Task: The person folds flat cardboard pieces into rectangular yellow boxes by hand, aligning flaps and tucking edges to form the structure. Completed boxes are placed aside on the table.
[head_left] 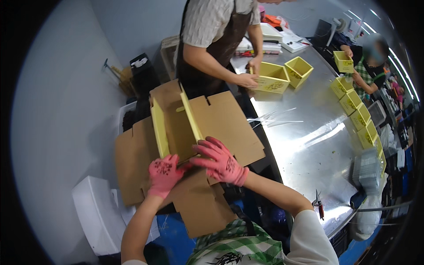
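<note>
A partly folded cardboard box (pixel 180 128), brown inside with yellow outer walls, lies in front of me with two long walls standing. My left hand (pixel 164 176), in a pink glove, has its fingers curled on the near left corner. My right hand (pixel 221 162), gloved the same way, lies over the near right corner with fingers stretched and slightly apart. Its thumb side points toward my left hand. Brown cardboard flaps (pixel 225 126) spread flat around and under the box. The exact contact of my fingertips is partly hidden.
A metal table (pixel 304 132) stands to the right, bearing loose white strips (pixel 274 118) and red-handled snips (pixel 318 207). A co-worker (pixel 216 39) holds a yellow box (pixel 270 81) across from me. Several yellow boxes (pixel 360 115) line the far edge. A white bin (pixel 99 214) is at left.
</note>
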`<state>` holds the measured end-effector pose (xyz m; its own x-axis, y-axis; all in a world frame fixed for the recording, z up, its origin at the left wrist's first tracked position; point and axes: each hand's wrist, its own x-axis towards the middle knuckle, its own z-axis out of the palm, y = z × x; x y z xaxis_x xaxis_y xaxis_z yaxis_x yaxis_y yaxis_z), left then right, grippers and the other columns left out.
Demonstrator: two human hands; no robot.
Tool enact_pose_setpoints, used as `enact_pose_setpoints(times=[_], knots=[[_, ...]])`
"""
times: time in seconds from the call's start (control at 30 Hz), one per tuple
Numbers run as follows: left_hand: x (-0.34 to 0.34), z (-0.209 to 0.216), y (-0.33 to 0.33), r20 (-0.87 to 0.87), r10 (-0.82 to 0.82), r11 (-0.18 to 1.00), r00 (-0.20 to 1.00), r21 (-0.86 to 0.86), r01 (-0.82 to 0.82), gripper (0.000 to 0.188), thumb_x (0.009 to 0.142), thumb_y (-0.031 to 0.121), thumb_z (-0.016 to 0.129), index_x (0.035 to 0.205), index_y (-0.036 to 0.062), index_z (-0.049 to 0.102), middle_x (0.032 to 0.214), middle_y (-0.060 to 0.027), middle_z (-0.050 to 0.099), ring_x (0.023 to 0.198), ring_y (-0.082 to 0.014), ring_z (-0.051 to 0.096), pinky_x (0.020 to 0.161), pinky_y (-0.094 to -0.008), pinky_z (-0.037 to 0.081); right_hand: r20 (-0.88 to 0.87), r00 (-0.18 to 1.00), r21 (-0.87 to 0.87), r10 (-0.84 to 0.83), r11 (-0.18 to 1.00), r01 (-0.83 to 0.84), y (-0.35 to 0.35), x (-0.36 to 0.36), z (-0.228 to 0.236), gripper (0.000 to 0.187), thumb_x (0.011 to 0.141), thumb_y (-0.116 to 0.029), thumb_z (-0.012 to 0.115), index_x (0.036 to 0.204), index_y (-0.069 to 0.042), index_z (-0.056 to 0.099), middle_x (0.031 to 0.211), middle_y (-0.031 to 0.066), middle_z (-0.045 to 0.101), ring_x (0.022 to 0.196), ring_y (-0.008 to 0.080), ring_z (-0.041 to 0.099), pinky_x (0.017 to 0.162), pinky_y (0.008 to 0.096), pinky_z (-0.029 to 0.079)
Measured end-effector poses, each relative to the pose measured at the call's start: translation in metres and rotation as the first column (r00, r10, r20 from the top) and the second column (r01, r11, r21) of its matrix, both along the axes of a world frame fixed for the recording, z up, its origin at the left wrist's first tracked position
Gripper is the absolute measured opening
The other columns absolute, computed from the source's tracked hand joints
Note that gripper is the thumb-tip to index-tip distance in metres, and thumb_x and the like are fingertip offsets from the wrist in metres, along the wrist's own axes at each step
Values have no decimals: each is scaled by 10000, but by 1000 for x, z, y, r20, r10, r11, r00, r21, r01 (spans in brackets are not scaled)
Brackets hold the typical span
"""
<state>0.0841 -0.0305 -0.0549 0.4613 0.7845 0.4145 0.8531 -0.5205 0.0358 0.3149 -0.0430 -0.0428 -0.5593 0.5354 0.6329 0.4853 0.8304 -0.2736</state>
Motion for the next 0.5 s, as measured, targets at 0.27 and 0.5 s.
enact_pose_setpoints(times=[0.27,0.5], knots=[[-46,14,22,839,322,548,440,-544,636,384,899,315,585,1193,68,578,978,-60,685,838,-168,641,738,-317,500,-336,907,-128,-255,966,225,37,-17,-29,321,868,-134,596,1155,8,582,1002,183,630,932,389,587,896,438,452],[-8,-22,11,662,-44,981,749,-113,157,287,828,90,611,1094,5,541,888,-171,632,734,-381,594,632,-419,483,-454,783,-343,-424,895,286,33,-35,-27,530,814,-77,663,1304,-20,472,851,127,582,735,274,536,684,363,458]])
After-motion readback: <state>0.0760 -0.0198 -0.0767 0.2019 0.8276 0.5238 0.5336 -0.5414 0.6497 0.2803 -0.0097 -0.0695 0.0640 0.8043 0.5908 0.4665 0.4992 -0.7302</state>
